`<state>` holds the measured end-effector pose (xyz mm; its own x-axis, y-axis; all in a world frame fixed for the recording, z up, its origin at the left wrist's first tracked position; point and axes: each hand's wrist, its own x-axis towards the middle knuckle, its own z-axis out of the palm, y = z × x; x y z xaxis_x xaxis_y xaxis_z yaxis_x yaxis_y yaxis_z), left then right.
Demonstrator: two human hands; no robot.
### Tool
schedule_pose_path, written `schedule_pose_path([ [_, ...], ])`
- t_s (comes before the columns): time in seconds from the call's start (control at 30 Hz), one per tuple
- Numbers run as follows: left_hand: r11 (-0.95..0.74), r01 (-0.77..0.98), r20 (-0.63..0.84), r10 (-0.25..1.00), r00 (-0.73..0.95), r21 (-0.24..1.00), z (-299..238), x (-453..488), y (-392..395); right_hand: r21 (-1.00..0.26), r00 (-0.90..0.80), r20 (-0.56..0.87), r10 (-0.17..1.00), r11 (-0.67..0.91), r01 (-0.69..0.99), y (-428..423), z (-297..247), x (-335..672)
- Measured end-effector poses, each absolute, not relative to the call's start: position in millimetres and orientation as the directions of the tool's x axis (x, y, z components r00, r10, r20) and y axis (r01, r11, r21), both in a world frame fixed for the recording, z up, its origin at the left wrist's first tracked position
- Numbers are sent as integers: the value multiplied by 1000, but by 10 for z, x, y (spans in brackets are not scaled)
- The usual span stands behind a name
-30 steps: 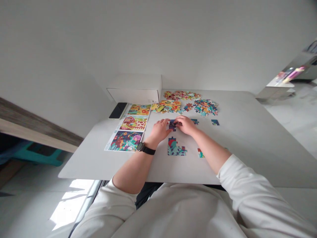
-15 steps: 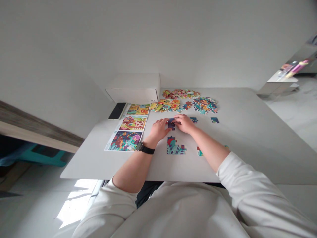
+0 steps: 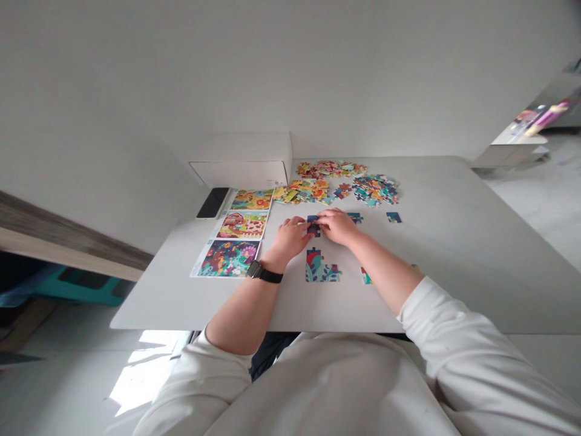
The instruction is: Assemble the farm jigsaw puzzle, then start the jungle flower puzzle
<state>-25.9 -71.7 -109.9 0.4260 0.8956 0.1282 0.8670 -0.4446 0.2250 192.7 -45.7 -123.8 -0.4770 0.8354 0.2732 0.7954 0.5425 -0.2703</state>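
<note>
Dark blue puzzle pieces (image 3: 313, 229) lie on the table between my two hands, one above the other and touching. My left hand (image 3: 293, 235) presses at their left side, fingers curled against them and thumb near the lower piece. From the right, my right hand (image 3: 334, 225) has its fingertips on the upper piece and hides part of it. Nearer to me lies a joined corner section (image 3: 321, 266) with a red and teal pattern. Beyond my right hand is another dark blue puzzle section (image 3: 355, 218), partly covered by the hand.
Loose puzzle pieces lie in a blue heap (image 3: 376, 190), a yellow heap (image 3: 304, 191) and a red heap (image 3: 331, 168). Picture sheets (image 3: 229, 258) and a phone (image 3: 213, 203) lie left, before a white box (image 3: 240, 169). A single piece (image 3: 393, 217) sits right.
The gap between the two dark blue pieces has closed, and they now touch. My hands have barely moved. The view has shifted slightly.
</note>
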Motion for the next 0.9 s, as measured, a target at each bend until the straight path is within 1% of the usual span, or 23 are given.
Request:
schedule_pose_path([
  [0.13,-438,873,122,899,421,215,-1086,-254,-732,-265,-484,270,832,548,793,-468,-1222,1926],
  [0.3,-429,869,117,903,412,247,-1066,-249,-740,-287,-494,282,823,563,775,-458,-1212,1926],
  [0.67,-487,820,164,874,458,301,-1080,-230,-705,-322,-468,255,846,530,784,-468,-1174,1899],
  [0.8,-424,854,170,905,389,301,-1017,-283,-730,-358,-450,244,859,511,781,-477,-1179,1900],
  [0.9,-316,906,157,947,281,283,-932,-360,-741,-440,-405,291,867,497,748,-487,-1167,1929],
])
